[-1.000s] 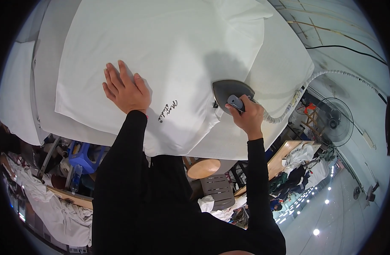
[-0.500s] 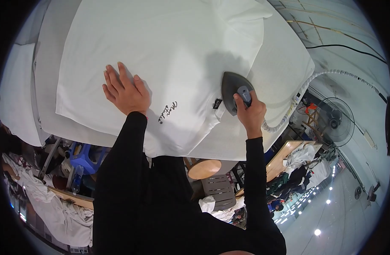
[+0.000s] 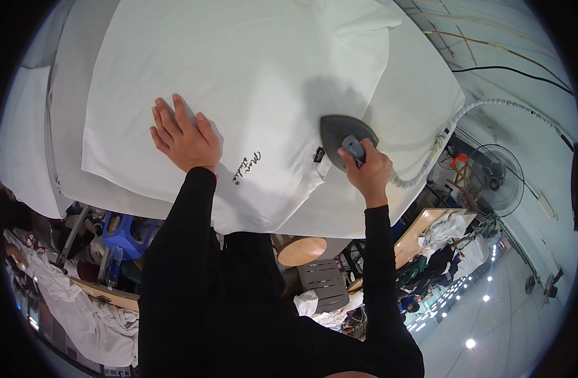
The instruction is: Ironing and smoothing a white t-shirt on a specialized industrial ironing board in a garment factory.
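**White garment (image 3: 257, 94) held flat as the iron (image 3: 335, 133) is turned at its edge**

Since half a second ago, the iron has been swung round: its nose, then aimed at the far side of the table (image 3: 421, 94), is now pointed to the far left, and its body has been brought nearer the garment's slanting right edge. The black label (image 3: 318, 155) at that edge is left uncovered, just beside the iron. By this, the edge beside the label appears to be getting worked over in short, turning strokes. Whether the soleplate is pressed down or slightly raised cannot be told.

The garment is spread across the padded table, with its dark lettering (image 3: 247, 169) near the left wrist. The iron's grey handle (image 3: 352, 148) is gripped by the right hand (image 3: 369, 173), knuckles up, and the right forearm is extended almost straight from the lower edge. The left hand (image 3: 189, 142) has been kept in place, laid palm down on the cloth with fingers lightly parted and thumb set out; nothing is grasped by it. The two hands are held well apart, with the lettering and label between them.
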